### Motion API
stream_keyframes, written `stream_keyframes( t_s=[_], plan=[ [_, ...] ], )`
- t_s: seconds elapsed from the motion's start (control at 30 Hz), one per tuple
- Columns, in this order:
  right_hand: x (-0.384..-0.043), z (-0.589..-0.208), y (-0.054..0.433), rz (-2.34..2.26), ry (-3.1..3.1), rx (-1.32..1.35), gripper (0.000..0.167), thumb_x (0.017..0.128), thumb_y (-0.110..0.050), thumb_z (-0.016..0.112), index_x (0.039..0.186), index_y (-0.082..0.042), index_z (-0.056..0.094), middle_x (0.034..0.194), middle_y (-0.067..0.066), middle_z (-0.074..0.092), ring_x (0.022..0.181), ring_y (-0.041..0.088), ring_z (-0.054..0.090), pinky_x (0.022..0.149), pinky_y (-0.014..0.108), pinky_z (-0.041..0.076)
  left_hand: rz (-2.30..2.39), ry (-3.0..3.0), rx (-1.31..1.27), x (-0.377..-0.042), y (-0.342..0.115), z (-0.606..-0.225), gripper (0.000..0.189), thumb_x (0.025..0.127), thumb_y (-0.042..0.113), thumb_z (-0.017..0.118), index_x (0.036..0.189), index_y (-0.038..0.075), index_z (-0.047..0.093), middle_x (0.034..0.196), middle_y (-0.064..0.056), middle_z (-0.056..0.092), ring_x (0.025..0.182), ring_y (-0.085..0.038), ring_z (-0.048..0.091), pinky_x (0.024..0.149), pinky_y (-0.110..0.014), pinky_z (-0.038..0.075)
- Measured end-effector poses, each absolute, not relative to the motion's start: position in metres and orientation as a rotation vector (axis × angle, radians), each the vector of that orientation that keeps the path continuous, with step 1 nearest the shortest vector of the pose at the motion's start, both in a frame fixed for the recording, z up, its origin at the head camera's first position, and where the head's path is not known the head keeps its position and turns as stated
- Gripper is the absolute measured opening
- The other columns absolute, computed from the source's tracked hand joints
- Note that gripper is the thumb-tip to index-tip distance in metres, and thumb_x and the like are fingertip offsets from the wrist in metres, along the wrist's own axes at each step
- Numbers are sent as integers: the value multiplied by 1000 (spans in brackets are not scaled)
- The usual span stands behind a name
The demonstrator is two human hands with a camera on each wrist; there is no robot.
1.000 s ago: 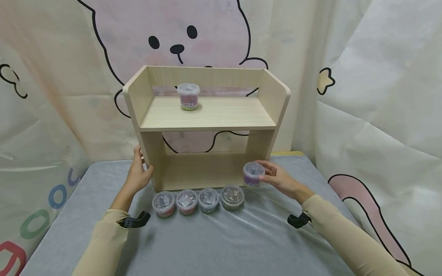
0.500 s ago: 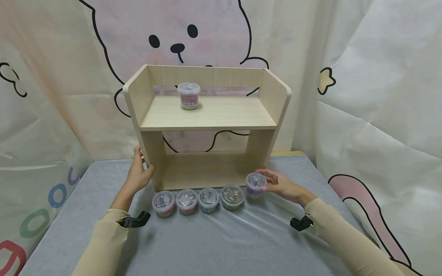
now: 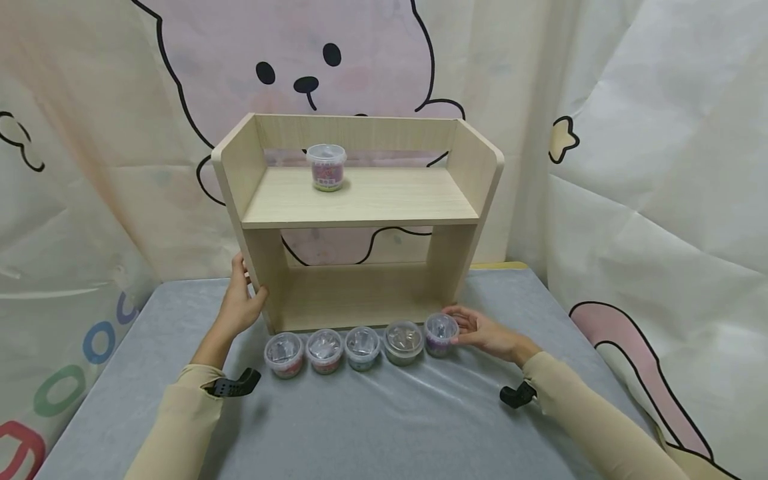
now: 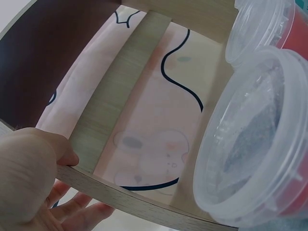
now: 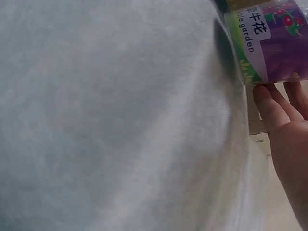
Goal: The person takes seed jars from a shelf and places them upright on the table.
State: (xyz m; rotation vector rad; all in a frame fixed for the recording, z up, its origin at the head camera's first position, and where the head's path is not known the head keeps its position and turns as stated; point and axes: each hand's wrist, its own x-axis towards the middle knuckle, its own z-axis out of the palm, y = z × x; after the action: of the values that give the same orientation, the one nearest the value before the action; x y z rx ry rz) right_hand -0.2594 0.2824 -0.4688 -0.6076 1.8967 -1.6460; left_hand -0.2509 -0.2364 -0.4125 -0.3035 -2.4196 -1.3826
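My left hand (image 3: 241,303) grips the left side panel of a pale wooden two-tier shelf (image 3: 360,223); the left wrist view shows the thumb (image 4: 67,156) inside the panel and the fingers outside. At the shelf's front right, my right hand (image 3: 489,335) holds a small clear-lidded plastic tub (image 3: 441,335) with a purple label (image 5: 274,41). The thumb is at its right side and the fingers reach behind it. This tub stands at the right end of a row, beside a grey-green tub (image 3: 404,343). Another tub (image 3: 327,168), with a pink label, sits on the upper tier.
Further left in the row stand a bluish tub (image 3: 363,349) and two reddish tubs (image 3: 325,351). A grey-blue cloth (image 3: 360,427) covers the table. Pale curtains with cartoon drawings (image 3: 648,220) hang behind and at both sides.
My right hand has brought the purple tub down and toward me, to the right end of the row. My left hand has stayed on the shelf's side panel.
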Motion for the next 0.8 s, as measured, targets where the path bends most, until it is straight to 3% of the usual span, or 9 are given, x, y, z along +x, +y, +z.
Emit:
stream_keyframes(
  t_s=[0.6,0.8],
  plan=[
    [-258,-473,283,-1604,1881,-604,65,92,2,65,147,-1,29,136,-4,58,122,6,59,100,22,51,-1365,-2438,-273,-250,-237,-411,77,93,-7,51,156,14,12,145,-35,39,133,-60,44,104,-75,38],
    [-259,-473,287,-1589,1896,-577,62,95,1,62,149,-1,32,155,15,41,127,4,55,103,22,50,-1391,-2403,-297,-250,-234,-412,79,92,-10,53,156,12,13,142,-36,41,131,-60,45,105,-74,38]
  ],
)
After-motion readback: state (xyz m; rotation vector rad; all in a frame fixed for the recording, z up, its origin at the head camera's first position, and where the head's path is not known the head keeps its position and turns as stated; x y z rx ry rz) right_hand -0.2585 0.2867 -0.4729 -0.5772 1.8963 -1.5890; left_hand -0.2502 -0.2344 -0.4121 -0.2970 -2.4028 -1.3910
